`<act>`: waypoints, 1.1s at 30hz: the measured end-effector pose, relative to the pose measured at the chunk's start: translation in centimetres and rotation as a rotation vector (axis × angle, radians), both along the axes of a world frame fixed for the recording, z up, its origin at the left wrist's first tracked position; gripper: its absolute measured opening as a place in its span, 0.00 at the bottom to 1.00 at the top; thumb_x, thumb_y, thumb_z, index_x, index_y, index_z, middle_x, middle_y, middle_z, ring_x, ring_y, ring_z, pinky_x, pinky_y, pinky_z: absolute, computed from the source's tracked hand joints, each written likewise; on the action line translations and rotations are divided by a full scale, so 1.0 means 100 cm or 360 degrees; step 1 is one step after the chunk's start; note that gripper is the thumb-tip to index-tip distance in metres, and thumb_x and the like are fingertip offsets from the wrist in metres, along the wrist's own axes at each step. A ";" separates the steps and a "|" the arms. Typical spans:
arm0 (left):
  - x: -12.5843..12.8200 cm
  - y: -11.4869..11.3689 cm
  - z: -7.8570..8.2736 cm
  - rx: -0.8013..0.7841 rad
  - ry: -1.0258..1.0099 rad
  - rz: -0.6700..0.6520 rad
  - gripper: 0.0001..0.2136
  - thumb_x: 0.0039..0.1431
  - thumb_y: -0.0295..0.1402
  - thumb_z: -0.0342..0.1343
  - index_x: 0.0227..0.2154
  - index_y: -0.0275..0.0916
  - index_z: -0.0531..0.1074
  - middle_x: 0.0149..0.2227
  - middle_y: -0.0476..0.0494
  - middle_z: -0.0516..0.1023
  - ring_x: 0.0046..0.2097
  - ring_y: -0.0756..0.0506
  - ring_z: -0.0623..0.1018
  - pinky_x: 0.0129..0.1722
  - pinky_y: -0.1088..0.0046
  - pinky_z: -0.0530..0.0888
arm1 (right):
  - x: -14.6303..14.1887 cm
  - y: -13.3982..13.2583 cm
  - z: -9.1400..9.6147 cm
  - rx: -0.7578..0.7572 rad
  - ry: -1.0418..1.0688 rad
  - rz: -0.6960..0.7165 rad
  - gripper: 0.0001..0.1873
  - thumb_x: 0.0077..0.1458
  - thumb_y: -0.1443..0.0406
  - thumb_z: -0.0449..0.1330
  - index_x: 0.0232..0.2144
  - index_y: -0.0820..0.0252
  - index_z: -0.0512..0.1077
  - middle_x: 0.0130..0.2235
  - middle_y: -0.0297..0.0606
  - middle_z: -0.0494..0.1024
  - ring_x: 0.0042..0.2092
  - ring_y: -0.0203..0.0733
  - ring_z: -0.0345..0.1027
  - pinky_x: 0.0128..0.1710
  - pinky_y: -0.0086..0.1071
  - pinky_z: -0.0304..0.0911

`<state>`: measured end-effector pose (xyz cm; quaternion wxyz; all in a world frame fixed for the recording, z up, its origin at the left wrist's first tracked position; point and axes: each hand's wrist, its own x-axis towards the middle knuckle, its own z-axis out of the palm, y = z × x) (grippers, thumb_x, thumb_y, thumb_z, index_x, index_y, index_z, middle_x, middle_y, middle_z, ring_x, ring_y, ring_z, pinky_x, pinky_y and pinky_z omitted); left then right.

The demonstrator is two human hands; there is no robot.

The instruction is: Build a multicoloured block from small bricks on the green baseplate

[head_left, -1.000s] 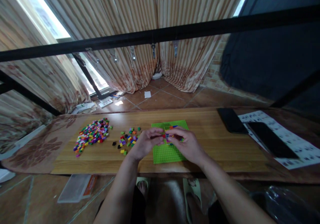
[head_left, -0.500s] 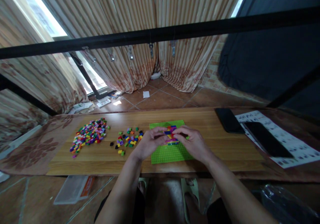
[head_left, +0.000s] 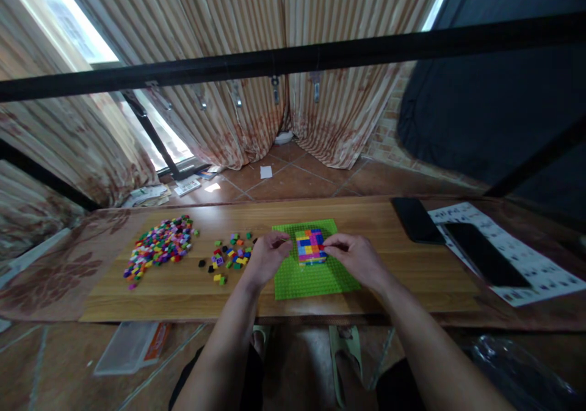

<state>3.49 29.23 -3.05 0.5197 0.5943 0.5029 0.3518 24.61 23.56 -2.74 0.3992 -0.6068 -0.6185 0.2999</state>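
Note:
A green studded baseplate [head_left: 315,280] lies on the wooden table [head_left: 412,270] in front of me. A multicoloured block of small bricks [head_left: 310,245] stands on its far half. My left hand [head_left: 268,257] rests on the plate's left edge, fingers curled, fingertips near the block's left side. My right hand [head_left: 354,257] sits to the right, thumb and fingers pinched at the block's right edge. Whether either hand holds a loose brick is hidden.
A big heap of small coloured bricks [head_left: 158,248] lies at the left, a smaller scatter of bricks [head_left: 229,257] nearer the plate. Two dark phones [head_left: 414,220] [head_left: 485,254] and a printed sheet [head_left: 540,270] lie at the right. A black bar [head_left: 293,60] crosses overhead.
Both hands have drawn apart from over the block to its sides, so the block's top now shows. The block now sits on the baseplate.

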 end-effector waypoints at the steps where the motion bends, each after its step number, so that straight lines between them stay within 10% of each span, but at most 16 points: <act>1: 0.001 0.000 -0.001 0.0010 0.0006 -0.0018 0.12 0.47 0.37 0.58 0.33 0.34 0.75 0.23 0.49 0.74 0.25 0.51 0.71 0.26 0.76 0.66 | 0.000 0.000 0.000 -0.0011 0.0015 0.0000 0.08 0.50 0.61 0.60 0.30 0.57 0.78 0.31 0.36 0.81 0.33 0.41 0.73 0.36 0.33 0.65; 33: 0.013 -0.004 -0.006 0.0157 0.0036 -0.0093 0.07 0.46 0.34 0.58 0.24 0.34 0.74 0.22 0.50 0.71 0.26 0.51 0.68 0.25 0.77 0.62 | -0.005 0.016 -0.004 -0.0417 0.0713 -0.0161 0.10 0.31 0.61 0.67 0.21 0.59 0.74 0.17 0.28 0.71 0.19 0.31 0.59 0.20 0.28 0.55</act>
